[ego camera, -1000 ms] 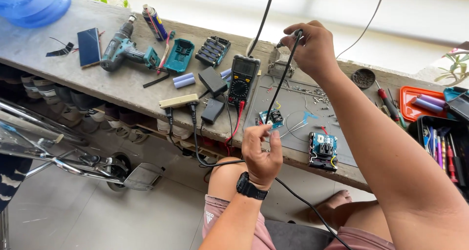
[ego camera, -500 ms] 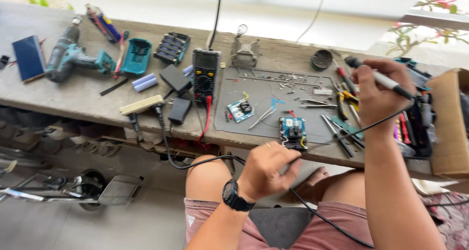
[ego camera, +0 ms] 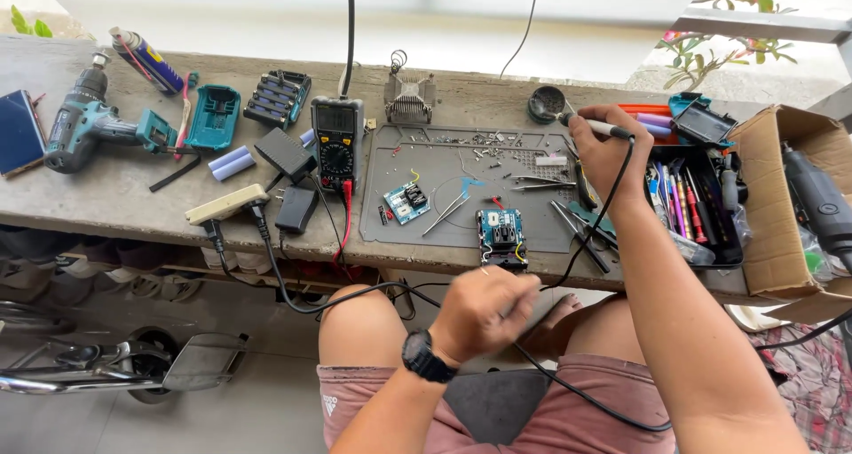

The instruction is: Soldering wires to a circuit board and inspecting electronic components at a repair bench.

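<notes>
Meanwhile, right hand [ego camera: 603, 157] clamped soldering iron [ego camera: 596, 127], tip toward 10 o'clock | left hand [ego camera: 484, 307] loosely curled, nearer | circuit module [ego camera: 501, 234] at its 12 o'clock.

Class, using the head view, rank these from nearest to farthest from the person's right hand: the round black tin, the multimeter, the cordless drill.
From the right hand:
1. Round black tin, just left of the hand, at the bench's far edge.
2. Multimeter, mid-bench, left of the grey mat.
3. Cordless drill, far left end.

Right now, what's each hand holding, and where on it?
Right hand grips a soldering iron around its handle, tip toward the round tin. Left hand is closed near the black cable; its hold cannot be told.
</notes>
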